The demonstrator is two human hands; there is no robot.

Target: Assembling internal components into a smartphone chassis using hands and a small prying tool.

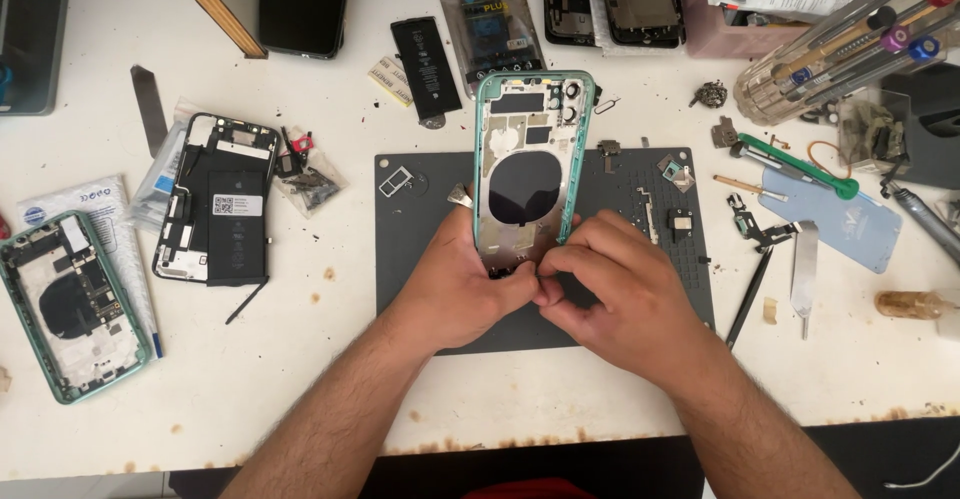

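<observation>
Green-rimmed and gutted, the phone housing [530, 159] stands tilted above the dark work mat [420, 259], lower end toward the person. The left hand [465, 284] wraps that lower edge, fingers closed on the frame; the right hand [620, 294] pinches at the same bottom end, thumb and forefinger shut on something too small to make out. It looks light and stiff, yet the thin metal rim and bare inner parts seem easily bent or scratched, so the side rails are the safest hold. Left of the mat lie a black opened phone [215, 199] and a second green housing [70, 304].
</observation>
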